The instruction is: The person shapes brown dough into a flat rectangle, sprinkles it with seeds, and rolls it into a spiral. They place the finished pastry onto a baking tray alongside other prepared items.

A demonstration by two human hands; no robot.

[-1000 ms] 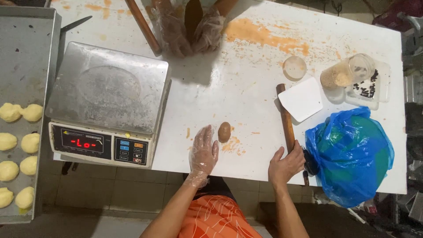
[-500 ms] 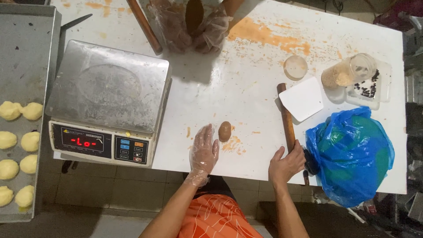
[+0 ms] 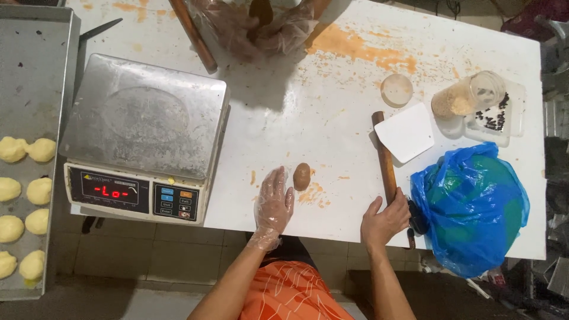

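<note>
Our left hand (image 3: 273, 204), in a clear glove, lies flat with fingers spread, just beside one brown dough ball (image 3: 301, 176) on the white tabletop (image 3: 284, 124). Our bare right hand (image 3: 385, 220) curls its fingers around one wooden rolling pin (image 3: 384, 157). A white scraper (image 3: 406, 132) overlaps the pin; a blue bag (image 3: 469, 207) sits just right. One scale (image 3: 142, 139) stands left, beside a tray (image 3: 29, 71) showing eight pale dough pieces.
</note>
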